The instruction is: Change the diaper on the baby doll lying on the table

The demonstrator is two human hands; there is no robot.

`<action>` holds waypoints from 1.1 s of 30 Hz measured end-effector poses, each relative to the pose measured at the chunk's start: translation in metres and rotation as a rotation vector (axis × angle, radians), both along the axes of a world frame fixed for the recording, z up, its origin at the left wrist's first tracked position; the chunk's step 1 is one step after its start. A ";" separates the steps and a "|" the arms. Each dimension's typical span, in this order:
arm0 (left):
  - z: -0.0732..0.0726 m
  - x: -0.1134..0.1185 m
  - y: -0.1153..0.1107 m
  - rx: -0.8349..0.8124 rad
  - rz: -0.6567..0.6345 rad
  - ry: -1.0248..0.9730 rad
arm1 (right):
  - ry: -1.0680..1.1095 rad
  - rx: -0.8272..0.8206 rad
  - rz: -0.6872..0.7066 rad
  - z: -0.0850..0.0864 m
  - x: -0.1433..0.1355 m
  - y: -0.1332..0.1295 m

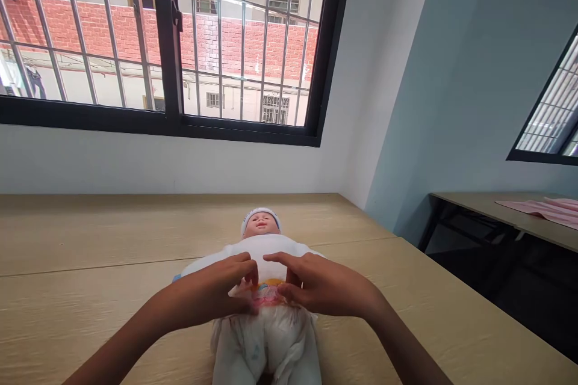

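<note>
A baby doll lies on its back on the wooden table, its head toward the window. It has a white cap, a white top and pale leggings. Round its hips is a white diaper with a colourful printed waistband. My left hand rests at the left end of the waistband, fingers bent and thumb apart, slightly blurred. At the right end is my right hand, its index finger stretched over the doll's belly and its thumb touching the band. My fingers partly hide the diaper's side edges.
The table has a seam across it and meets the wall below a barred window. Past its right edge is a gap, then a second table carrying a pink cloth.
</note>
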State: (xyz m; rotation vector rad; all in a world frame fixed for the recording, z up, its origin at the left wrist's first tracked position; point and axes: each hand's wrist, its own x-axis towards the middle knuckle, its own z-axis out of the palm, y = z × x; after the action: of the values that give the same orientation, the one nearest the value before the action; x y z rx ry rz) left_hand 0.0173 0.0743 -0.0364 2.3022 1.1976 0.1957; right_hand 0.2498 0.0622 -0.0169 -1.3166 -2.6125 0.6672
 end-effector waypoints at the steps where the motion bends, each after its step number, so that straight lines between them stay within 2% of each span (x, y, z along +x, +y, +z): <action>1: -0.001 0.000 0.000 0.008 0.005 -0.012 | 0.035 -0.033 0.021 0.004 0.003 0.000; 3: -0.002 0.001 0.000 0.018 0.012 -0.034 | 0.085 -0.051 0.044 0.010 0.008 0.000; 5: -0.004 0.002 0.001 0.022 0.023 -0.038 | 0.088 -0.014 0.011 0.011 0.012 0.002; 8: -0.003 0.001 0.003 0.015 0.055 -0.010 | 0.033 0.011 -0.062 0.006 0.015 0.008; 13: 0.008 -0.001 0.003 -0.067 0.060 -0.017 | 0.027 -0.116 -0.049 -0.005 0.012 0.021; 16: 0.011 0.001 0.002 -0.104 0.096 0.032 | 0.049 -0.119 -0.046 -0.010 0.010 0.025; 22: 0.004 0.007 0.002 -0.086 0.141 0.048 | 0.040 -0.119 -0.032 -0.015 0.008 0.028; 26: -0.001 0.007 0.002 -0.063 0.126 0.018 | -0.011 -0.143 -0.010 -0.015 0.006 0.027; 30: 0.000 0.007 -0.001 -0.029 0.138 0.025 | -0.066 -0.094 0.001 -0.015 0.005 0.025; 33: 0.001 0.007 -0.002 -0.033 0.095 0.002 | -0.074 -0.071 0.034 -0.014 0.005 0.025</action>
State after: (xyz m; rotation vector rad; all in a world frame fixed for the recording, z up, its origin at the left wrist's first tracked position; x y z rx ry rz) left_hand 0.0246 0.0725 -0.0352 2.2196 1.3027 0.2057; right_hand 0.2552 0.0868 -0.0313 -1.3446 -2.6985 0.7362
